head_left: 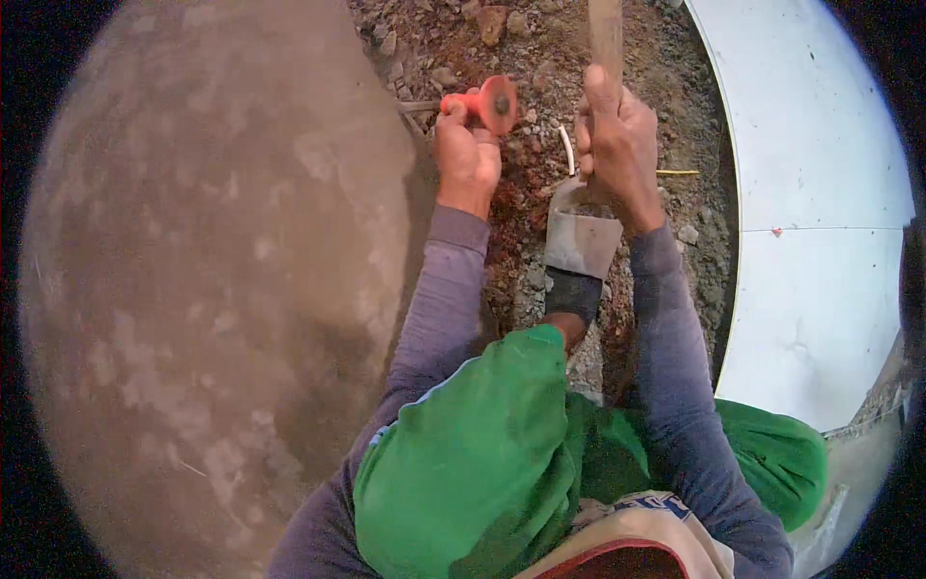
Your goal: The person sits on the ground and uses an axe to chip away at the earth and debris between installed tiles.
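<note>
My left hand (467, 164) is wrapped round the orange grip of a chisel (498, 92). The round orange guard and the dark struck end face right, while a thin shaft shows left of my fingers, by the slab's edge. My right hand (622, 145) is closed round a wooden tool handle (606, 39) that runs up past the top of the picture. The head of that tool is out of view. Under my right wrist is my foot in a greyish shoe (584, 241) and a dark sock.
A smooth concrete slab (212, 289) fills the left side. Broken soil and stones (540, 48) lie in a strip down the middle, with a short white tube (566, 150) and a thin yellow strip (680, 173). White panels (810, 145) border it on the right.
</note>
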The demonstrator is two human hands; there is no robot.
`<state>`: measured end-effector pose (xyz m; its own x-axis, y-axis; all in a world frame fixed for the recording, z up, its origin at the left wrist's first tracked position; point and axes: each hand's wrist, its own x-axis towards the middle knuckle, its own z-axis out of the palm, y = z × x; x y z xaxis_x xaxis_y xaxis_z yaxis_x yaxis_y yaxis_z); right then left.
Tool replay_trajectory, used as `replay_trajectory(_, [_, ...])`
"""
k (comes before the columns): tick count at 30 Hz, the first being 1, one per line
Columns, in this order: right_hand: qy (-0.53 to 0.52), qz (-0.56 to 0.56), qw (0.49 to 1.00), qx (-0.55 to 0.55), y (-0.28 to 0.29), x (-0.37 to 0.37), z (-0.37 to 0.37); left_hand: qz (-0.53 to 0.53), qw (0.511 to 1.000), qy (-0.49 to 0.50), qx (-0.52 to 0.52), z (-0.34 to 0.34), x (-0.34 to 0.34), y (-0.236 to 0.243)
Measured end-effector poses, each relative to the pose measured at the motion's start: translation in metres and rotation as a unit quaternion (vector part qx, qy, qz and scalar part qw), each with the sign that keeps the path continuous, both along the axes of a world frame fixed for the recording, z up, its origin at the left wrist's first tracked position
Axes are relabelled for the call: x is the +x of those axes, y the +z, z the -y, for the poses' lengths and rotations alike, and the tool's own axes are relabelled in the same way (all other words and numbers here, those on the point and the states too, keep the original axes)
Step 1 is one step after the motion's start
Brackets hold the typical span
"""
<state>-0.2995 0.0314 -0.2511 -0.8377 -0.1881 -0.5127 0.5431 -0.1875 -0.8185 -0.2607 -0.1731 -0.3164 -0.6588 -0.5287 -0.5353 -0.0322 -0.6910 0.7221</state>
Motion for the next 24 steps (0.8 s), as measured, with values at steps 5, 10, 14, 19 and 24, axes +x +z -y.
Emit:
replay_trajectory(5, [0.016, -0.010, 1.000, 0.005, -0.004, 0.034, 0.002, -0.018, 1.000, 0.008, -0.017, -0.012, 0.012, 0.001])
replay_trajectory(10, [0.093, -0.001, 0.994, 0.053, 0.004, 0.056, -0.011, -0.058, 0.998, 0.027, 0.028, -0.019, 0.009, -0.005])
replay_trajectory(14, [0.006, -0.132, 0.991, 0.030, 0.030, 0.021, -0.045, -0.063, 0.996, 0.064, 0.023, -0.013, -0.007, -0.007])
replay_trajectory(19, [-0.296, -0.316, 0.844, -0.316, 0.055, -0.009, -0.080, -0.132, 0.981, 0.123, 0.064, -0.009, -0.019, -0.009])
replay_trajectory(24, [0.006, -0.090, 0.994, -0.055, -0.020, 0.119, 0.012, -0.063, 0.997, 0.041, 0.004, -0.007, -0.024, -0.014])
